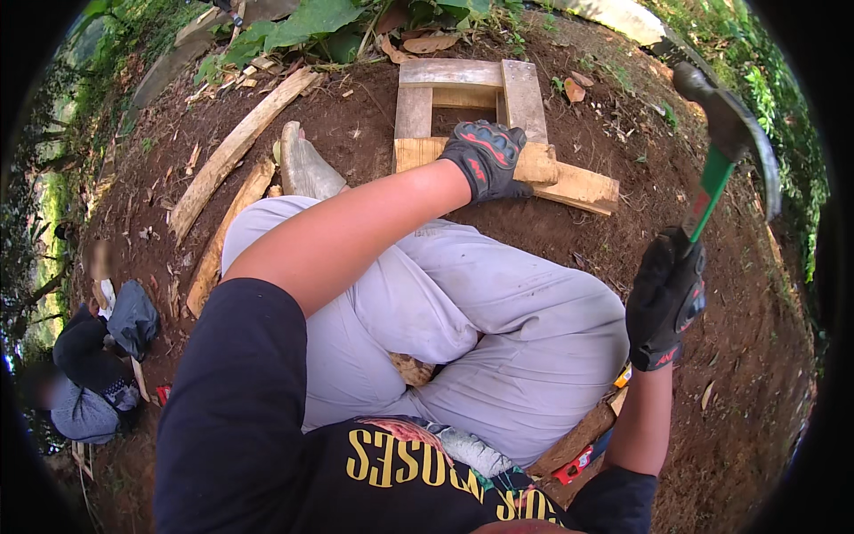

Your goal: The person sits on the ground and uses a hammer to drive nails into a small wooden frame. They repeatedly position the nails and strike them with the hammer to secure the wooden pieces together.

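Note:
My left hand (pixel 485 160), in a black glove with red marks, is closed around the near plank (pixel 538 164) of a small wooden frame (pixel 449 73). The frame is made of pale boards joined in a rough square and rests on the soil in front of my crossed legs. Under that plank, a second board (pixel 583 189) sticks out to the right at an angle. My right hand (pixel 665 298), gloved too, grips a claw hammer (pixel 712 191) by its green handle. The hammer is raised off to the right, its metal head up and apart from the wood.
A long split pole (pixel 240 147) and a shorter piece of wood (pixel 233 240) lie to the left, near my shoe (pixel 304 162). Another person (pixel 89 374) sits at the far left. By my right thigh are a wood block (pixel 574 442) and a red object (pixel 574 465). Leafy plants (pixel 311 25) grow beyond the frame.

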Action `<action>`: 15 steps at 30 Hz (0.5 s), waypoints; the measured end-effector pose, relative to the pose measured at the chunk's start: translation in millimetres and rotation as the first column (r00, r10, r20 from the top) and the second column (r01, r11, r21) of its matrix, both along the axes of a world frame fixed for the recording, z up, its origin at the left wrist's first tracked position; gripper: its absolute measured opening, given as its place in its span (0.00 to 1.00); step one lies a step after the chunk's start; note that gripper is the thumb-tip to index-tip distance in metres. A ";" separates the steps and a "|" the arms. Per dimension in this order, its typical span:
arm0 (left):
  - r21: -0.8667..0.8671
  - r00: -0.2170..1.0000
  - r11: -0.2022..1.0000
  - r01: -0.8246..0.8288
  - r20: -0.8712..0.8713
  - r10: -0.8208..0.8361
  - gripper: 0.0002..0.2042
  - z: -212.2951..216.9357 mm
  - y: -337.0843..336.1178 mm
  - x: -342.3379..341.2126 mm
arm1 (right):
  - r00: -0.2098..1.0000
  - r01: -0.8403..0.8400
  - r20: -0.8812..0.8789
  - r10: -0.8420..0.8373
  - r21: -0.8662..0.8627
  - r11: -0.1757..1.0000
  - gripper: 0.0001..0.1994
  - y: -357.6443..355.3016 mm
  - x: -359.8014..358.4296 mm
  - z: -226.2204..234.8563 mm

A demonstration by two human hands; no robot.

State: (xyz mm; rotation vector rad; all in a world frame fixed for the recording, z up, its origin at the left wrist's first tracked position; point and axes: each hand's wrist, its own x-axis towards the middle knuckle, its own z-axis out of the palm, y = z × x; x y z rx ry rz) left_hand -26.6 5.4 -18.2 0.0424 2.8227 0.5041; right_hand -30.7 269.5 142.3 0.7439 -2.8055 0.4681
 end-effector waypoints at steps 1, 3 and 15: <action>0.002 1.000 1.000 0.011 -0.005 -0.011 0.41 1.1 4.0 -3.1 | 0.994 -0.087 0.083 0.072 0.192 0.978 0.11 17.5 -0.8 -30.9; -0.002 1.000 1.000 0.003 -0.010 -0.003 0.41 -0.4 4.0 -2.8 | 0.979 -0.158 0.179 0.101 0.341 0.927 0.11 26.4 -8.5 -54.1; 0.015 0.999 1.000 -0.015 -0.047 0.015 0.46 -22.1 11.9 -7.7 | 0.955 0.101 0.284 -0.087 -0.034 0.994 0.22 11.4 -41.5 -86.9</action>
